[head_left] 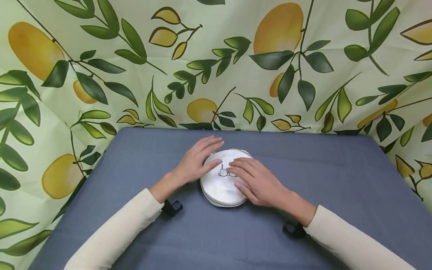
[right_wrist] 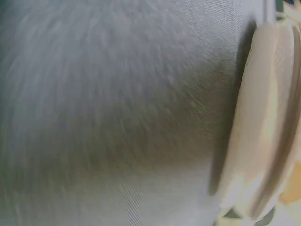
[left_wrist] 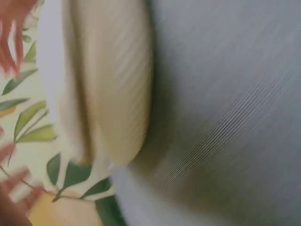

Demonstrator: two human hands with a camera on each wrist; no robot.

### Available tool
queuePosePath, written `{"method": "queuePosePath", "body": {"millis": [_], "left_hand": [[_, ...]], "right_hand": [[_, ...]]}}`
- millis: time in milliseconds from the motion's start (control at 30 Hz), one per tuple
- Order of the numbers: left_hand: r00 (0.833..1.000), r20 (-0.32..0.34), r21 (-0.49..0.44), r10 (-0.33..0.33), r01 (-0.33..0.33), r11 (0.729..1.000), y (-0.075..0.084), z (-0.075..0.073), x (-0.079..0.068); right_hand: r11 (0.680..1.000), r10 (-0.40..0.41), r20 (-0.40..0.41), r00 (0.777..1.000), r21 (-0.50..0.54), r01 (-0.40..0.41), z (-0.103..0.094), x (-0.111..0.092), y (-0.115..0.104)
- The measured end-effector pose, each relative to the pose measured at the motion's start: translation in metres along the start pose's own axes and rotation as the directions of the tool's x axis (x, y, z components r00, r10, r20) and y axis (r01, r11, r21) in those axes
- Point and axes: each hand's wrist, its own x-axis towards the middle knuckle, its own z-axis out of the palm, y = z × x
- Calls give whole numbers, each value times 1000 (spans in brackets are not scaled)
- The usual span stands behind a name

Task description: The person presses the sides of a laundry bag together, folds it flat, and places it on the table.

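Observation:
A round white mesh wash bag [head_left: 222, 191] with a small bra drawing on top lies flat on the table. My left hand [head_left: 194, 161] is at its left edge, fingers extended, thumb pointing over the top. From the right, my right hand [head_left: 260, 182] reaches over the bag with loosely bent, spread fingers. Whether either hand touches the bag cannot be told. In the left wrist view the bag's side [left_wrist: 113, 80] appears as a thick rounded wall with a seam; the right wrist view shows its side [right_wrist: 256, 122] too.
A blue-grey cloth [head_left: 320, 168] covers the table. Behind and beside it hangs a curtain [head_left: 216, 71] with a leaf and fruit print. Each wrist carries a small black camera, one beneath the left sleeve [head_left: 118, 228].

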Motion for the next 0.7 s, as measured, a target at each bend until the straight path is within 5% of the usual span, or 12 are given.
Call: {"method": "queuePosePath", "body": {"millis": [67,167,267,333,533,700], "left_hand": [[988,12,2,156,-156,988,-7,-6,13],[938,156,4,310,-315,949,-13,-5,27],[879,318,-2,356,-375,927,-17,3,36],[853,378,-16,358,-381,924,-20,9,40],[849,399,-71,347,-349,935,-29,23,45],[827,403,-112,391,-379,918,-33,32,44]], "right_hand": [[988,-151,60,987,1,152,-3,2,-4],[941,-337,174,925,28,337,0,6,-10],[897,-438,250,863,62,437,7,10,-13],[875,-481,275,833,87,476,11,13,-13],[838,-544,302,783,140,528,20,22,-4],[817,-575,310,757,173,550,26,21,6]]}}
